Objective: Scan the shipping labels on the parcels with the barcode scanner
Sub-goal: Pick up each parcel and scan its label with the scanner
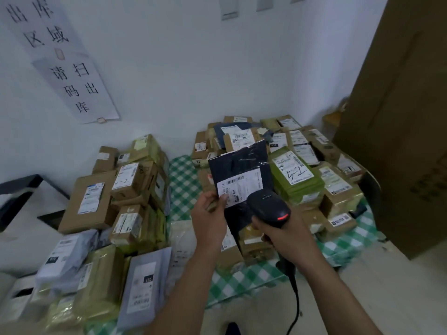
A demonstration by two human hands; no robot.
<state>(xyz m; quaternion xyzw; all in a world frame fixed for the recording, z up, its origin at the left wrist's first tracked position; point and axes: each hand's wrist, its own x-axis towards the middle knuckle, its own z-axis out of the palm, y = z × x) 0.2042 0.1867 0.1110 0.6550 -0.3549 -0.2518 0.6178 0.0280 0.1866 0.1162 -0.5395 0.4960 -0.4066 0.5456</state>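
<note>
My left hand (210, 221) pinches the lower left edge of a dark navy plastic parcel (242, 163) and holds it upright above the table. Its white shipping label (239, 187) with a barcode faces me. My right hand (285, 234) grips the handle of a black barcode scanner (268, 207), whose head sits just below and right of the label. A red light glows on the scanner's back. The scanner's black cable (296, 301) hangs down toward the floor.
A green-checked tablecloth (183, 180) covers the table. Several brown boxes and grey mailers (96, 206) are piled at left, and several boxes and green mailers (295, 175) at right. A tall cardboard box (399, 117) stands far right. Paper signs (79, 88) hang on the wall.
</note>
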